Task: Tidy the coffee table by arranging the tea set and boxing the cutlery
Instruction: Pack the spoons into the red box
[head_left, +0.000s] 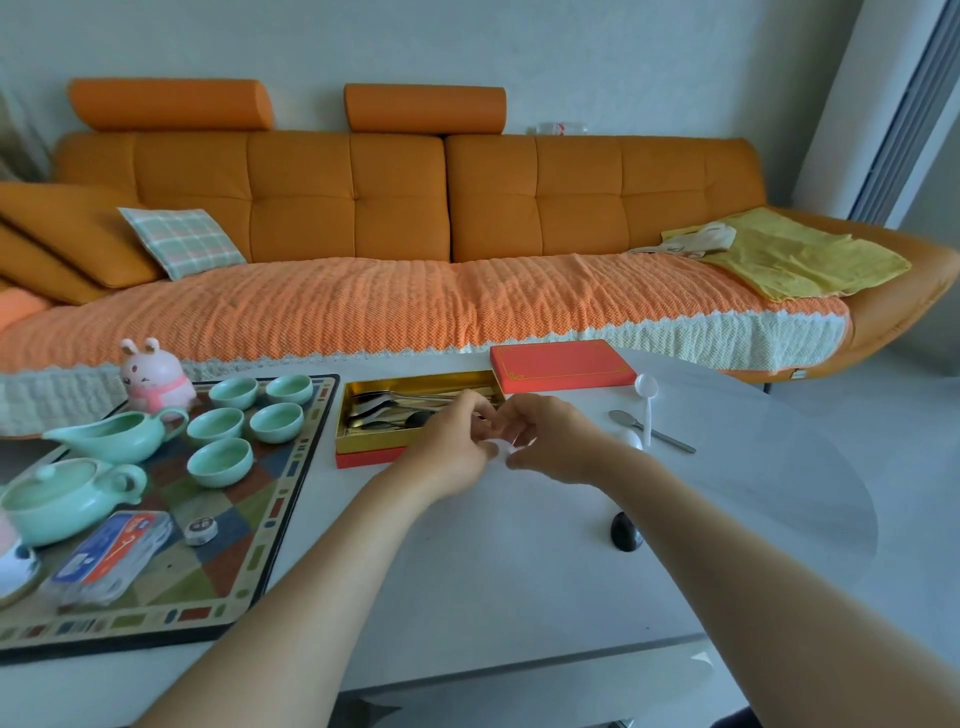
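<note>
Open cutlery box (374, 442), gold-lined on a red base, on the white worktop (493, 571); it lies just beyond and to the left of the two hands, and several metal pieces (395, 410) already lie inside it. The left hand (452, 447) and right hand (553, 441) meet fingertip to fingertip at the box's right end, both with fingers curled. A small white piece (500, 447) shows between them; which hand grips it, or whether both do, cannot be told. The red lid (563, 366) lies beyond the right hand, touching the box's far right corner. To the right of the right hand lie a white plastic spoon (647, 410) and a metal utensil (657, 434), crossed and not yet boxed. Well left of the left hand, five green cups (215, 423), a pitcher (111, 436) and a lidded teapot (57, 501) stand grouped on a patterned mat (249, 535).

Progress, as judged: the tea set appears arranged and the boxing is partly done. The loose pieces at the right remain, and the lid is still off.

Obscured: the left hand covers the box's near right corner. A further pale shape just right of the right hand is too blurred to name. A dark object (626, 530) nearer than the right hand is also unidentifiable.
</note>
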